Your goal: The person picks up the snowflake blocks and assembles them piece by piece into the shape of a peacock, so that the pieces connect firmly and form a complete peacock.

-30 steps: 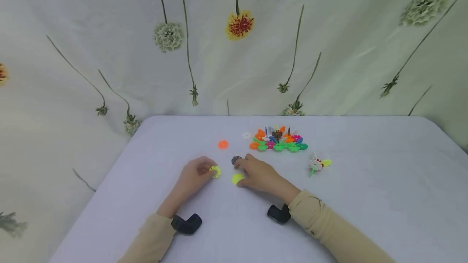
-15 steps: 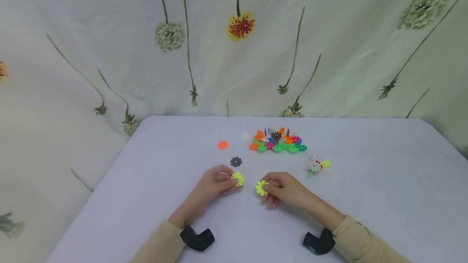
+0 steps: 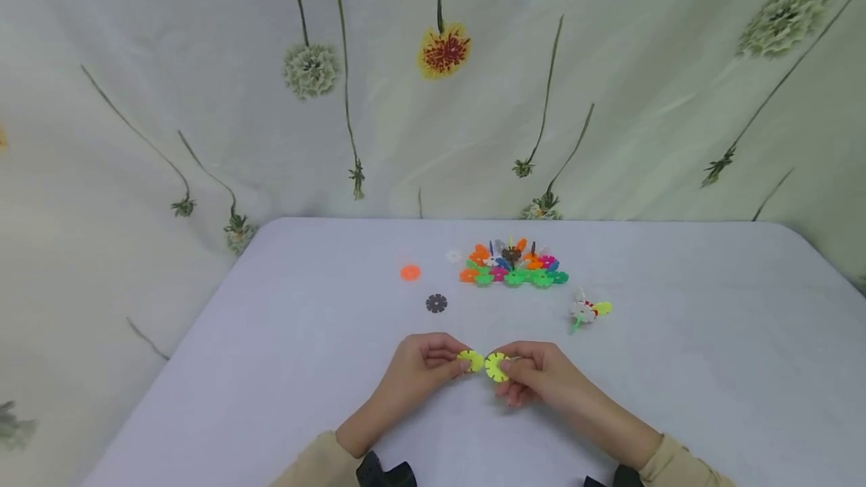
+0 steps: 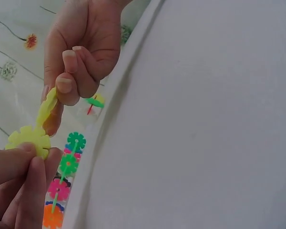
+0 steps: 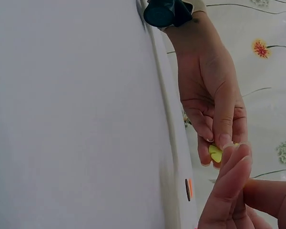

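Above the near tabletop (image 3: 284, 367), the left hand (image 3: 419, 368) pinches one yellow disc (image 3: 470, 360) and the right hand (image 3: 541, 374) pinches another disc (image 3: 496, 367), rims touching edge to edge between the fingertips.

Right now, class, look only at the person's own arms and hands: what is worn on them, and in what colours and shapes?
Both hands are bare: the left hand and the right hand wear no gloves or rings that show. Each arm has a long beige sleeve that ends at the wrist. A black, rounded camera unit sits at each wrist. The fingernails on the fingers are short and unpainted.
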A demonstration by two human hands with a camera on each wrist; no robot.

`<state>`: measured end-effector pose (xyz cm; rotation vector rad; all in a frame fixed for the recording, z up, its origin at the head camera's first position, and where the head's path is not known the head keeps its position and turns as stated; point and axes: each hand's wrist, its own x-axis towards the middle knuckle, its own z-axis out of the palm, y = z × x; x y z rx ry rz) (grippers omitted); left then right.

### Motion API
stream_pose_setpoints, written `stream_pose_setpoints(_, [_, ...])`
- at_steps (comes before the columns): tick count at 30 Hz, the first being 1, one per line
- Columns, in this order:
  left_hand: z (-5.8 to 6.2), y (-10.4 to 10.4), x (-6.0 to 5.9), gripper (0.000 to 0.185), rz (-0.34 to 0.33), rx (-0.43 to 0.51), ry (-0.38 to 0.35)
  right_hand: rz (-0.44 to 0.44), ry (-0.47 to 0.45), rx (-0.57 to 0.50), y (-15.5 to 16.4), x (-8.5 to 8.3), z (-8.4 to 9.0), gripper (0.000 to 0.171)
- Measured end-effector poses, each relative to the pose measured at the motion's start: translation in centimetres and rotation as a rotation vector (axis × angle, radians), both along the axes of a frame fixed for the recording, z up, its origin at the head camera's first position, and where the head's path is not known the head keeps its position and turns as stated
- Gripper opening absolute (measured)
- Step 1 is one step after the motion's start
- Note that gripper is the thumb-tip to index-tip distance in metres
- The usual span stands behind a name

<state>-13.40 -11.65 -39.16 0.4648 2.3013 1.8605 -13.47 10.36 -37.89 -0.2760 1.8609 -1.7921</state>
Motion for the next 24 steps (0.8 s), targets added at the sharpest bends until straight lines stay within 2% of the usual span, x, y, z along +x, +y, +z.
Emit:
stream_pose_setpoints(6, [-0.4, 0.2, 0.1, 0.012, -0.024, -0.067, 0.050, 0.055, 0.045, 0.017, 0.1, 0.2, -0.4, 0.031])
stream_pose_setpoints(13, [-0.2, 0.5, 0.4, 0.007, -0.052, -0.177, 0.184, 0.045, 0.019, 0.016, -0.1, 0.4, -0.7, 0.023])
stream_pose_setpoints(17, [-0.3, 0.5, 0.5, 0.007, -0.046, -0.168, 0.238, 0.021, -0.011, -0.031, -0.2, 0.8, -0.9, 0.021])
stream_pose_setpoints(24, [-0.7, 0.5, 0.3, 0.006, -0.089, -0.132, 0.255, 0.022, -0.017, -0.073, -0.2, 0.9, -1.1, 0.017])
